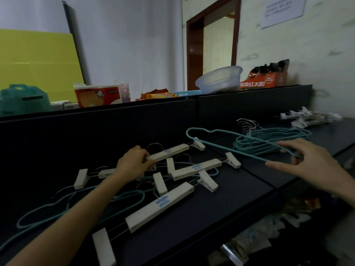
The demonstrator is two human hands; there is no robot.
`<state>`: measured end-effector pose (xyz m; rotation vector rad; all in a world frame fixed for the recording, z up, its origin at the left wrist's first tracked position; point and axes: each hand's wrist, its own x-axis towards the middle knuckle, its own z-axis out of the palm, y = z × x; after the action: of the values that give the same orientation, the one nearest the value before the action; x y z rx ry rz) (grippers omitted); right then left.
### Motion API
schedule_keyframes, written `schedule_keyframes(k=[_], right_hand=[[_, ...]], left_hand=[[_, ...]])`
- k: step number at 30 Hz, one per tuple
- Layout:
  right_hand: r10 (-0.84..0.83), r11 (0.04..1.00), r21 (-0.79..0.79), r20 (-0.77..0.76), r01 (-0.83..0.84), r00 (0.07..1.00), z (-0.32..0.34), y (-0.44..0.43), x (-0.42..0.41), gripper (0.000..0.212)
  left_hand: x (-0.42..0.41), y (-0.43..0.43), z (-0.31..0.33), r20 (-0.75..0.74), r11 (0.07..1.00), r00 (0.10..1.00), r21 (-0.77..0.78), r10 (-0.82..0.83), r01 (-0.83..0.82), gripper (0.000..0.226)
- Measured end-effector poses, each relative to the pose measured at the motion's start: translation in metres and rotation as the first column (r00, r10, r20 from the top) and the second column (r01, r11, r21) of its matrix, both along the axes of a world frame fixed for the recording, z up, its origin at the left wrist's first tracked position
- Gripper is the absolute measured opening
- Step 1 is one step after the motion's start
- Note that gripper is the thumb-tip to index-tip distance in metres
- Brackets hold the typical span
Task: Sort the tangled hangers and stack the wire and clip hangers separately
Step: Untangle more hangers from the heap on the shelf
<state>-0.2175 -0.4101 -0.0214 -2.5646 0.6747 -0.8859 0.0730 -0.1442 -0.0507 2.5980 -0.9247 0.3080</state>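
Orange box (263, 82) holds snack packets (269, 68); right hand (311, 160) pinches teal wire hanger (230, 149).

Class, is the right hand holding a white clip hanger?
No, the right hand pinches a teal wire hanger; the left hand grips a white clip hanger.

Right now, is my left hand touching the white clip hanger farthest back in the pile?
Touching. The head view shows the left hand with its fingers curled round the left end of the clip hanger, on its white bar.
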Motion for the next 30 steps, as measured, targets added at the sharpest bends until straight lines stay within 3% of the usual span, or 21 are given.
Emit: schedule_keyframes(k=[7,13,20,30], right_hand=[[-0.028,1.000,0.008,0.087,0.027,0.996,0.001,-0.018,-0.017,0.115],[-0.064,0.998,-0.003,0.107,0.064,0.992,0.006,-0.059,-0.041,0.119],[-0.076,0.997,-0.028,0.052,0.078,0.996,0.012,-0.142,-0.075,0.086],[-0.024,0.998,-0.061,-0.108,0.017,0.994,0.001,-0.265,-0.107,0.080]], left_hand=[[-0.018,-0.004,0.030,0.171,0.992,0.984,-0.099,-0.056,0.074,0.031],[-0.045,-0.038,0.048,0.289,0.971,0.939,-0.090,-0.187,0.221,0.032],[-0.090,-0.111,0.050,0.331,0.963,0.918,-0.082,-0.218,0.258,0.033],[-0.124,-0.219,0.040,0.275,0.972,0.959,-0.196,-0.073,0.131,0.030]])
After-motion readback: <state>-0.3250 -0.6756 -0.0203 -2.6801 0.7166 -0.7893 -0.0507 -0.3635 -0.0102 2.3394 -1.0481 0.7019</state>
